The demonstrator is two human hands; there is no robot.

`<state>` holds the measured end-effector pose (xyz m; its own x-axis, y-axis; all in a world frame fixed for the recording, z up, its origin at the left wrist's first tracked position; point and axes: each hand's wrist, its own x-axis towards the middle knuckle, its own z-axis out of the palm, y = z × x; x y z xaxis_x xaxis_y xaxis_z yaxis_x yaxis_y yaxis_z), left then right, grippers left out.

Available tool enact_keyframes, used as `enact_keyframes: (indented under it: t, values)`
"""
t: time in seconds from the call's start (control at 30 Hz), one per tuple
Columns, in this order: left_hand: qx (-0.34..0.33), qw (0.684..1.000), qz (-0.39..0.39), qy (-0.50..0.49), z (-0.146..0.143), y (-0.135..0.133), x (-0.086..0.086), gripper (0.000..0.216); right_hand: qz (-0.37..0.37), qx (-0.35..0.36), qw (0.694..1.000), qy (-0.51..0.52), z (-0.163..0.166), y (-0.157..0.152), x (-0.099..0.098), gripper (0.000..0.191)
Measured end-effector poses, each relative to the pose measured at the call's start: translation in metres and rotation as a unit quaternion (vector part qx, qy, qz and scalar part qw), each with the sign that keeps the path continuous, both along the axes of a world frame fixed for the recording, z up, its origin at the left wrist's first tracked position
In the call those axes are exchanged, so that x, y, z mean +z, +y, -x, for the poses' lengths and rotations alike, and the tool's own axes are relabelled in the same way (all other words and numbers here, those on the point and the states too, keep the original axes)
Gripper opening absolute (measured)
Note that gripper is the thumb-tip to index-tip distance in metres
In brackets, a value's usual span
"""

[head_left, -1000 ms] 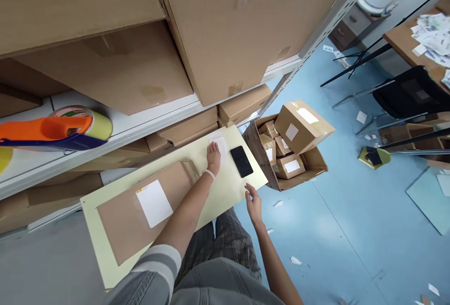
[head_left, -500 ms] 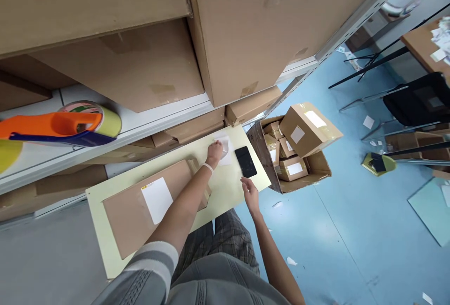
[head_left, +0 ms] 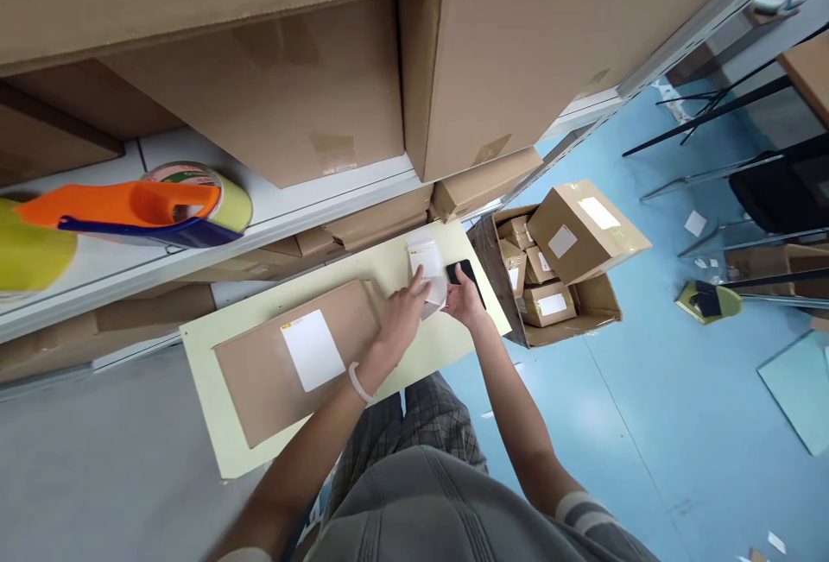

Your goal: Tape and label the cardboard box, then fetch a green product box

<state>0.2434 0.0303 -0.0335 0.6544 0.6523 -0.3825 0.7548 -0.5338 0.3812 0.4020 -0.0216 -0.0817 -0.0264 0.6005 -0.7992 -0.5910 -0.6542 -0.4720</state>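
A strip of white paper labels (head_left: 424, 256) lies on the pale yellow board, its near end lifted and bent toward me. My left hand (head_left: 401, 318) has its fingers on that raised end, index finger stretched along it. From the other side my right hand (head_left: 466, 301) pinches the edge of the same strip. Partly hidden behind the right hand is a black phone (head_left: 461, 269). To the left of my left hand, a flat cardboard box (head_left: 259, 381) with a large white label (head_left: 313, 350) rests on the board.
The board (head_left: 237, 457) stands against a shelf (head_left: 337, 185) stacked with large cartons (head_left: 518, 53). An orange and blue tape dispenser (head_left: 136, 208) sits on the shelf. At right, an open carton (head_left: 599, 301) holds several small boxes and a bigger labelled box (head_left: 586, 230). A black chair (head_left: 777, 191) stands beyond.
My left hand has come back toward me, lifting the near end of the label strip. My right hand has moved up past the board's edge onto the strip, partly covering the phone.
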Motion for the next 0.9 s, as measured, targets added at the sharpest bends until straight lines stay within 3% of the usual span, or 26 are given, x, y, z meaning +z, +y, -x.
enact_keyframes:
  t: [0.13,0.3,0.37,0.5,0.63,0.73,0.9]
  values:
    - [-0.006,0.993,0.078,-0.092,0.020,-0.024,-0.003,0.052,-0.008,0.030,0.998,0.047,0.013,0.001,0.007,0.065]
    - [0.105,0.953,0.118,-0.259,0.031,-0.049,-0.010,0.031,-0.004,-0.060,0.992,0.115,0.027,-0.009,0.003,0.021]
    - [0.156,0.932,0.112,-0.307,0.032,-0.057,-0.009,0.025,0.011,-0.089,0.989,0.115,0.032,-0.014,0.001,0.013]
    - [0.284,0.893,0.093,-0.336,0.030,-0.068,-0.008,0.020,-0.003,-0.114,0.989,0.097,0.043,-0.024,0.004,0.009]
    - [0.376,0.871,0.111,-0.296,0.026,-0.073,-0.013,0.026,-0.006,-0.118,0.992,0.048,0.056,-0.039,0.007,0.017]
    - [0.388,0.866,0.152,-0.275,0.027,-0.073,-0.016,0.023,0.003,-0.113,0.993,0.024,0.061,-0.052,0.010,0.021]
    - [0.332,0.883,0.221,-0.248,0.038,-0.079,-0.014,0.017,0.044,-0.092,0.993,0.067,0.058,-0.064,0.015,0.017]
